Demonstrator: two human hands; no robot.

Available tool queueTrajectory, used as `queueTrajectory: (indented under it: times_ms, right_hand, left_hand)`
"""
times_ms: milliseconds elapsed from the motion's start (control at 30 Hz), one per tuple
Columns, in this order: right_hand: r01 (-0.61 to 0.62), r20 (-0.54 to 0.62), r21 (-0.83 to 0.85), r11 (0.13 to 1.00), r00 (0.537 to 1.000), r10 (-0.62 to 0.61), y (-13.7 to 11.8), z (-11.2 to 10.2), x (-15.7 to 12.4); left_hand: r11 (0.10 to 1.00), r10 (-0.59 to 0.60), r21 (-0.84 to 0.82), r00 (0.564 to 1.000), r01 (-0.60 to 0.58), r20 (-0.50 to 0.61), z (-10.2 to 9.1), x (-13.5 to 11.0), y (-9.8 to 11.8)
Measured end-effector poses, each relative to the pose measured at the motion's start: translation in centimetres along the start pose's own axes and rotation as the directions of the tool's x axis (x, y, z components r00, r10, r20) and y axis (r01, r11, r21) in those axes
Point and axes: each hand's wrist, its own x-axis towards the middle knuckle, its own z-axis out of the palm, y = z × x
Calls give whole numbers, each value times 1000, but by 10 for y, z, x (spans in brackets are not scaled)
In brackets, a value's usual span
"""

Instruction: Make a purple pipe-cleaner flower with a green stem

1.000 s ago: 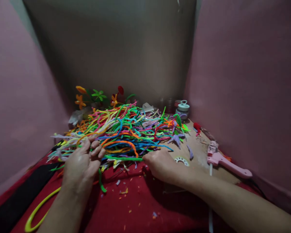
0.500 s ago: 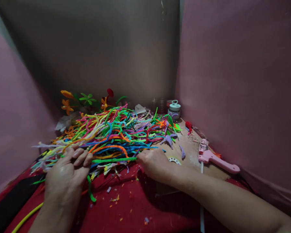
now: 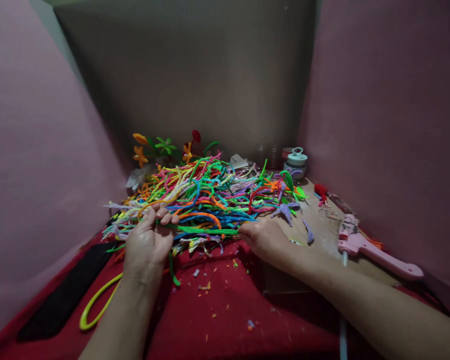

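Green pipe cleaners (image 3: 210, 231) are stretched level between my two hands, at the near edge of a heap of coloured pipe cleaners (image 3: 195, 195). My left hand (image 3: 148, 245), palm turned up, curls its fingers loosely around their left end. The right end is pinched between the thumb and fingers of my right hand (image 3: 266, 240). Below my left palm hangs a separate bent green piece (image 3: 173, 272). Purple petal shapes (image 3: 285, 212) lie beyond my right hand.
A pink glue gun (image 3: 375, 255) with a clear stick lies at right on a tan board (image 3: 324, 232). A mint-lidded jar (image 3: 296, 160) and pipe-cleaner flowers (image 3: 165, 145) stand behind. Scraps dot the red cloth (image 3: 225, 320); a yellow loop (image 3: 88, 312) and black strip (image 3: 56, 300) lie left.
The whole scene has shifted to the right in view as the camera turned left. Both hands keep hold of the green pipe cleaners, close to the same place by the heap.
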Motion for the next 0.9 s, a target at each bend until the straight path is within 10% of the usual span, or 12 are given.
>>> queueTrajectory:
  times_ms: [300,900]
  right_hand:
    - [19,59,-70,997,998,-15,-3,10,2]
    - [-13,-9,-11,1000,1000,13,2,12,4]
  left_hand:
    - [942,271,237,954,-237,-127,-5,5,3]
    - [879,350,346,937,-329,1,-7,9,-1]
